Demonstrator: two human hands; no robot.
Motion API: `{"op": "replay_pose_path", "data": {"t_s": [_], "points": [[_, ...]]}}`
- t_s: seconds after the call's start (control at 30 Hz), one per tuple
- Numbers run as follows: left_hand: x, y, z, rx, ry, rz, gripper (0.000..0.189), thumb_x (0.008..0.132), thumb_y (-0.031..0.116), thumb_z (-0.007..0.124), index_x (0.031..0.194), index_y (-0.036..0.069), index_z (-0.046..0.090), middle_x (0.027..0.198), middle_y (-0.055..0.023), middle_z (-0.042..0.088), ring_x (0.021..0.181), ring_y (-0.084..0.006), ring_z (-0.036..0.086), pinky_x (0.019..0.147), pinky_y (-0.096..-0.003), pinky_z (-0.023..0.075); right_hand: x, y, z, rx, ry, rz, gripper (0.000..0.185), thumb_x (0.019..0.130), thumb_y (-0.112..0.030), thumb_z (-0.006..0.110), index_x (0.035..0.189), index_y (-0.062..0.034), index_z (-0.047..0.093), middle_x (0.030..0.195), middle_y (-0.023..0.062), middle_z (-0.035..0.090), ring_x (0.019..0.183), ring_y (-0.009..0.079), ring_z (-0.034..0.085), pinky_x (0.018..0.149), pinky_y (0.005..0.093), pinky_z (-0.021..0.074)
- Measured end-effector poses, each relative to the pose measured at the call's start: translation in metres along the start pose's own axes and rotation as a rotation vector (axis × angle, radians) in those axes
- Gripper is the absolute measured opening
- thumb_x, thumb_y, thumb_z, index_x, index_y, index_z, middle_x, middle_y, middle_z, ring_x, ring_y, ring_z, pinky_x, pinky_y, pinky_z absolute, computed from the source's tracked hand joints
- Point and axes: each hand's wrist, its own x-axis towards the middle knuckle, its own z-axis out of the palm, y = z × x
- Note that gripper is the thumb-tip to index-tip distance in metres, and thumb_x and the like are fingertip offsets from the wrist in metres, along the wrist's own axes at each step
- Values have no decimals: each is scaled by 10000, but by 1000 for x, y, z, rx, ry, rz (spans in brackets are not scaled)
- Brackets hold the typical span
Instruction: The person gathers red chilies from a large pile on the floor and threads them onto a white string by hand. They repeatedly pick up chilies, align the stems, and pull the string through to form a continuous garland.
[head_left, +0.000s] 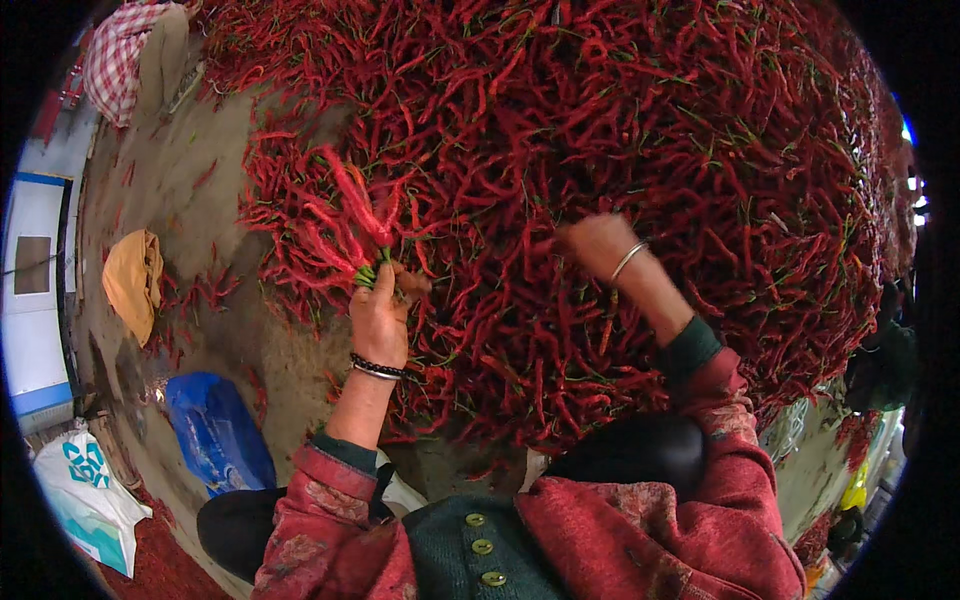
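My left hand (381, 315) grips a small bunch of long red chili peppers (349, 217) by their green stems, tips pointing away from me. The bunch is held above the near left part of a wide pile of red chili peppers (510, 165). To the right, my right hand (598, 244) is over the middle of the pile, blurred by motion. Its fingers are turned away from view, so whether they hold a pepper is unclear. A dark beaded bracelet and a metal bangle are on the left wrist, a metal bangle on the right.
Left of the pile, an orange-yellow cloth (135, 285) and a blue plastic bag (219, 433) lie on the dirty floor (202, 142) among scattered peppers. A white printed sack (90, 499) is at lower left. A checkered cloth (124, 64) shows at upper left. White cord (791, 431) lies at right.
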Motion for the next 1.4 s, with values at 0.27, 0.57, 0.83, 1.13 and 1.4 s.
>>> {"op": "replay_pose_path", "data": {"t_s": [0.27, 0.57, 0.83, 1.13, 1.4], "points": [[-20, -45, -13, 1026, -184, -44, 232, 943, 201, 507, 1047, 21, 611, 772, -42, 628, 710, -107, 540, 677, -277, 434, 2, -66, -35, 45, 110, -285, 119, 800, -174, 530, 846, -113, 621, 760, 75, 631, 740, 280, 646, 571, 393, 505], [-39, -37, 3, 277, -256, -466, 197, 938, 187, 506, 866, 10, 555, 611, 7, 457, 518, -87, 405, 476, -252, 341, 36, -45, 1, 258, 334, -377, 225, 774, -75, 535, 978, -104, 625, 1086, 61, 603, 947, 263, 603, 704, 387, 525], [-8, 29, -5, -4, -102, 39, 234, 976, 256, 461, 893, 47, 525, 660, 22, 402, 558, -89, 369, 512, -272, 344, 37, 2, 39, -42, 155, -129, 151, 796, -54, 564, 937, -45, 616, 992, 130, 615, 949, 286, 594, 713, 408, 542], [-14, 3, -16, -1, 23, -23, 246, 965, 247, 486, 902, 19, 553, 651, -11, 459, 564, -123, 425, 521, -311, 394, 89, -65, 11, 238, 342, -216, 163, 821, -104, 576, 969, -36, 569, 918, 139, 623, 858, 305, 623, 657, 390, 541], [-24, -9, -36, 84, 94, -36, 279, 947, 253, 521, 872, -10, 573, 653, -40, 506, 566, -152, 480, 534, -331, 421, 122, -89, 35, -51, -10, -110, 175, 799, -164, 600, 923, -43, 630, 932, 134, 653, 861, 277, 644, 720, 386, 534]]}}
